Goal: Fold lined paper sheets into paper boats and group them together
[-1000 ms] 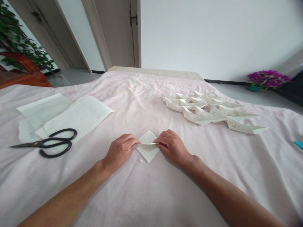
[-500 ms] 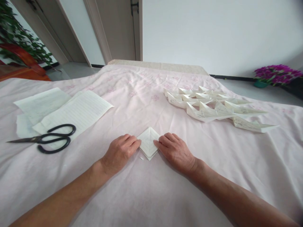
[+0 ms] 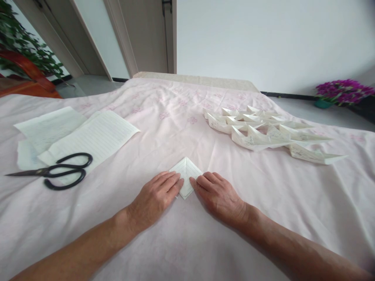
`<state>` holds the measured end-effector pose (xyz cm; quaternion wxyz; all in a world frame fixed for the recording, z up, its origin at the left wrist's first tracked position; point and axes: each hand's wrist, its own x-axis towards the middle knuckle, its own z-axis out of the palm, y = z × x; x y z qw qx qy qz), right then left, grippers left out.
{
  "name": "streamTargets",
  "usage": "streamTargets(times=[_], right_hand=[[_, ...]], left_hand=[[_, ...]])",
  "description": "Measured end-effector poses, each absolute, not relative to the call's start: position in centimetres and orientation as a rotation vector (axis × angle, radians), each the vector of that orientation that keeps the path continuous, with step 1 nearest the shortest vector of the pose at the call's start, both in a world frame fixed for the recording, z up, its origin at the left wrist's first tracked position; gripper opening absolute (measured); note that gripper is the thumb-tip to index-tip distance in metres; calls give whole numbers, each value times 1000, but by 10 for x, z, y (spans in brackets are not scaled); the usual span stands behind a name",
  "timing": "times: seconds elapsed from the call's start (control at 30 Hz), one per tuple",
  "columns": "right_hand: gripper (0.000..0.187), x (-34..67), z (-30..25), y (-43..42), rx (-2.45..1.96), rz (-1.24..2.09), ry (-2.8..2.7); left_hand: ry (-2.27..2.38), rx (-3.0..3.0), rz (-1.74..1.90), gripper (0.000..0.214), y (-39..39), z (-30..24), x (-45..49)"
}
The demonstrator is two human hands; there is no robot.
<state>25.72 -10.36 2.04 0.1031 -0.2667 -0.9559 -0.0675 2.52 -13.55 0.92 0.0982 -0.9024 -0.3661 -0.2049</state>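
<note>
A small diamond of folded paper (image 3: 185, 171) lies flat on the cloth, with a crease down its middle and layered lower edges. My left hand (image 3: 159, 191) holds its left side, the fingers close together over the edge and the thumb on the top face. On the opposite corner, my right hand (image 3: 218, 195) grips with its thumb on top and its fingers curled; what lies beneath them is hidden. To the left, black-handled scissors (image 3: 63, 169) rest partly on lined paper sheets (image 3: 96, 132).
Several folded paper boats (image 3: 258, 134) stand grouped on the right of the pink-flowered tablecloth (image 3: 164, 105). Beyond the cloth are a wooden chair (image 3: 32, 74), a green plant (image 3: 26, 47), a door (image 3: 143, 35) and purple flowers (image 3: 344, 91) in a pot.
My left hand has slid inward over the paper, its fingers now covering more of the left side. My right hand has shifted slightly down. The paper stays about where it was.
</note>
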Motion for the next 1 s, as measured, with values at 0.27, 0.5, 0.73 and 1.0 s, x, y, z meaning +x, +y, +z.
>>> streamTargets(times=[0.27, 0.5, 0.73, 1.0], right_hand=[[25, 258, 17, -115, -994, -57, -2724], [27, 240, 28, -123, -1136, -188, -2757], [35, 242, 31, -131, -1263, -215, -2755], [32, 268, 32, -133, -1337, -201, -2701]], left_hand=[[-963, -2732, -575, 38, -137, 3, 25], [-868, -2752, -474, 43, -147, 5, 25], [-863, -2809, -380, 49, -158, 11, 25], [-974, -2902, -419, 33, -153, 23, 32]])
